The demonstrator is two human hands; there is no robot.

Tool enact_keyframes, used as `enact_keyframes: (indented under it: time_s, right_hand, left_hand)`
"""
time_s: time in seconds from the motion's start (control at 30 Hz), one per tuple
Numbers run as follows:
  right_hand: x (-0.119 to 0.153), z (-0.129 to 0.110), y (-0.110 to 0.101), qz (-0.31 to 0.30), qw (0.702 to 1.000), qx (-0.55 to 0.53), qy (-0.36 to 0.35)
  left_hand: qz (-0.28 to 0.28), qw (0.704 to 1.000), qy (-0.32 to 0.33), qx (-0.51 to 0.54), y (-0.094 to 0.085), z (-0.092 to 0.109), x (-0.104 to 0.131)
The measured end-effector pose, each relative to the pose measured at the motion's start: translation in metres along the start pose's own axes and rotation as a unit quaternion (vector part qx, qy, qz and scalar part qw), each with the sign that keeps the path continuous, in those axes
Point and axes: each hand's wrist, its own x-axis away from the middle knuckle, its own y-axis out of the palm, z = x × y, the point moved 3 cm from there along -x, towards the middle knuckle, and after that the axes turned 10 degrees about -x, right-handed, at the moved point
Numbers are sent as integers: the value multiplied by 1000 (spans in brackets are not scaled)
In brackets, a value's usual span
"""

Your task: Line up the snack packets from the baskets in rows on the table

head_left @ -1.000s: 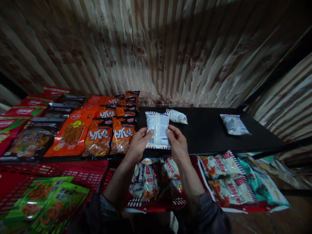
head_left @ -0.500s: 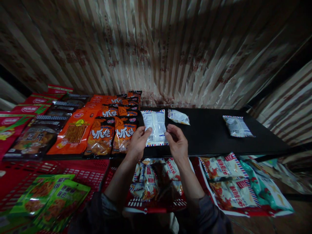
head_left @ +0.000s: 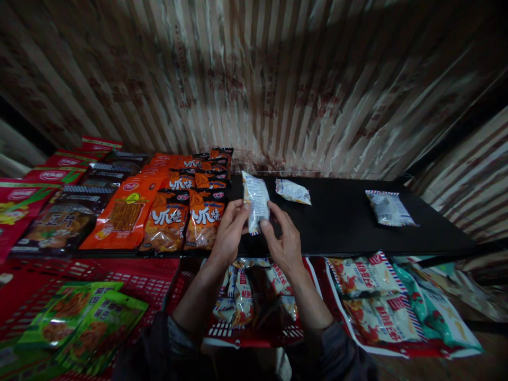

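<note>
At the black shelf (head_left: 337, 227) (dim striped backdrop (head_left: 254, 79), perhaps plastic sheeting), both hands (head_left: 230, 230) (head_left: 286, 243) grip a white packet (head_left: 257, 198).

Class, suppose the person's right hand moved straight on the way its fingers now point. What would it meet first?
The white packet: the right hand already appears to touch its edge. Beyond it, probably the striped sheet behind the shelf, though depth is hard to judge.

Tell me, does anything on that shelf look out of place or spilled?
Yes, slightly: on the black shelf, one white packet near the back and another white packet toward the right end lie askew, apart, unlike the orange bags in rows at left. I see no spill.
</note>
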Motion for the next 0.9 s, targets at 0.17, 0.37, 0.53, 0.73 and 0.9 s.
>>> enact_keyframes:
  time_s: [0.17, 0.37, 0.53, 0.73, 0.9]
  right_hand:
    - [2, 6, 4, -24, 988, -133, 71]
    - [1, 13, 6, 51, 965, -217, 136]
    - [-2, 21, 3, 113, 937, -281, 171]
    - [-3, 24, 1, 168, 870, -385, 257]
    - [-4, 28, 1, 173, 845, -420, 281]
  left_hand:
    - [-18, 998, 25, -49, 1, 6, 5]
    - [-43, 995, 48, -71, 4, 8, 8]
    - [-44, 996, 58, -61, 4, 6, 6]
    - [42, 997, -18, -63, -7, -6, -4]
    - [-42, 995, -59, -75, -1, -15, -7]
